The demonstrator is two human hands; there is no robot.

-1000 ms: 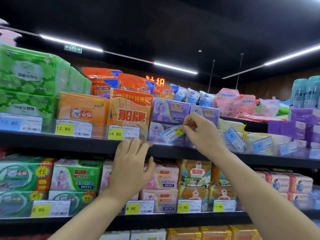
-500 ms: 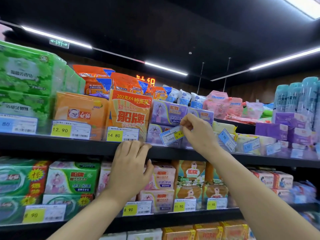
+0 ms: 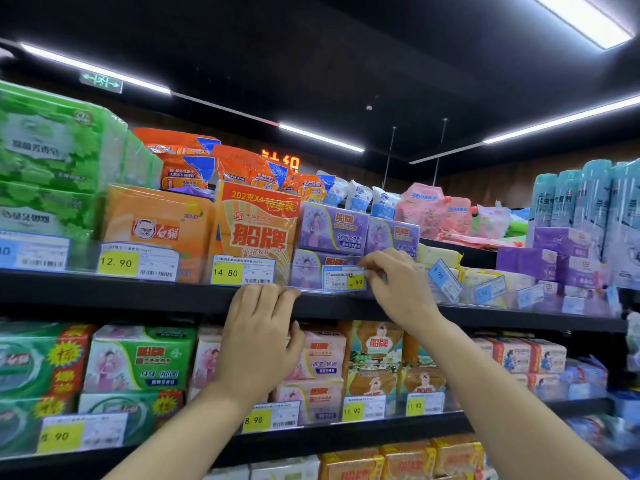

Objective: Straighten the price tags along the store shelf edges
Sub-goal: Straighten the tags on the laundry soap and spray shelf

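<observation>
Upper shelf edge (image 3: 104,292): black, carrying clear tag holders. Blue price tag (image 3: 343,278), level in its holder before the purple soap boxes (image 3: 332,228); its right end is pinched by the right hand (image 3: 398,289), grip clamped on it, fingertips partly hiding the print. Left hand (image 3: 258,337), at 8 o'clock from the tag: fingers straight, tips pressed on the shelf lip. Tilted blue tags (image 3: 445,280) at 3 o'clock, askew; digits farther right blurred. Yellow 14.80 tag (image 3: 242,271) at 9 o'clock, straight. Forearms cut off at the bottom.
</observation>
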